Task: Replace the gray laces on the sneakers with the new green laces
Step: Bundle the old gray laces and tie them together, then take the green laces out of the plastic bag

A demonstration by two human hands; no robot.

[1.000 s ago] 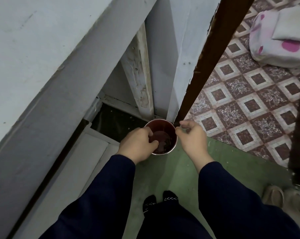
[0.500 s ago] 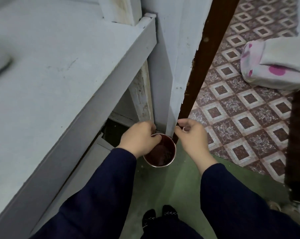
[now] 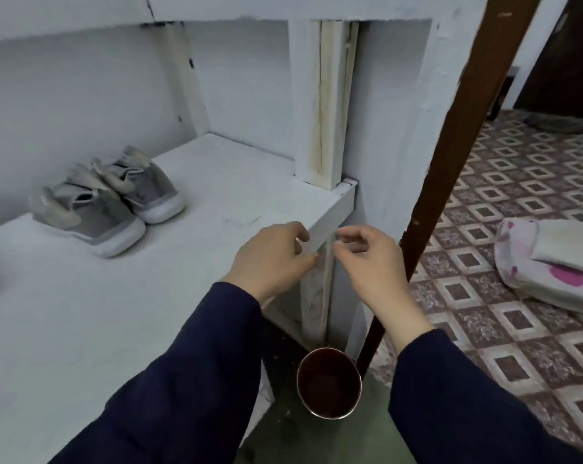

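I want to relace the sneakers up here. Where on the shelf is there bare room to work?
The shelf is bare between the sneakers and the post at its right corner, and along its front edge. It is crowded at the back left, where the sneakers sit, and at the right corner, where the left hand and right hand hover.

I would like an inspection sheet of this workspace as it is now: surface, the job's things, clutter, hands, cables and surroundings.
Surface: white painted shelf, scuffed, bearing the sneakers.
Job's things: gray sneakers, a pair side by side at the shelf's left, tongues up; green laces not seen.
Clutter: dark round container on the floor below the shelf corner.
Hands: left hand and right hand in front of the shelf corner, fingers curled; whether they pinch anything cannot be told.
Cables: nothing seen.
Surroundings: brown door frame, patterned tile floor, folded bedding at right.
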